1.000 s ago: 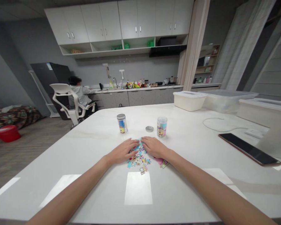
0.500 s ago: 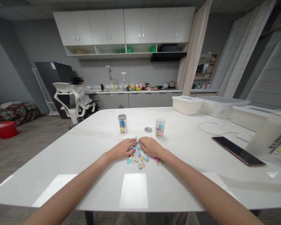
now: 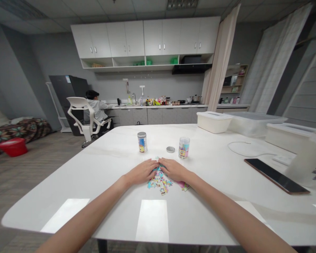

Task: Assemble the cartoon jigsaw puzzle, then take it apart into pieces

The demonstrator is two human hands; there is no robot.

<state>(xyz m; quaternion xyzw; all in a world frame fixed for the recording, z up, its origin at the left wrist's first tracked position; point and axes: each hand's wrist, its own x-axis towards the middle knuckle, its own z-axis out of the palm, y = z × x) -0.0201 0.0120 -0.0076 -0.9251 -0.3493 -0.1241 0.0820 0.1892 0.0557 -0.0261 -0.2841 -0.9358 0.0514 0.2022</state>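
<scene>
A heap of small colourful jigsaw puzzle pieces (image 3: pixel 159 182) lies on the white table. Over its left side rests my left hand (image 3: pixel 142 171), fingers stretched out and palm down. My right hand (image 3: pixel 175 169) covers the right side the same way, its fingertips close to those of the left. Some pieces are hidden under both hands. Partly beneath my right wrist is a flat pink and green printed item (image 3: pixel 184 185). Beyond the hands stand a printed jar with a silver lid (image 3: pixel 142 143) and a clear printed jar without one (image 3: pixel 184 148). A loose silver lid (image 3: pixel 170 149) lies between them.
To the right, a phone (image 3: pixel 276 175) lies near a white cable (image 3: pixel 242 153). Several storage boxes, one a white bin (image 3: pixel 214 123), line the table's far right. Past the table, a person sits on a white chair (image 3: pixel 80 114) by the kitchen counter (image 3: pixel 160 115).
My hands have drawn slightly closer together over the puzzle pieces, covering more of the upper part of the heap. The camera view has shifted, so the scene sits lower and further right.
</scene>
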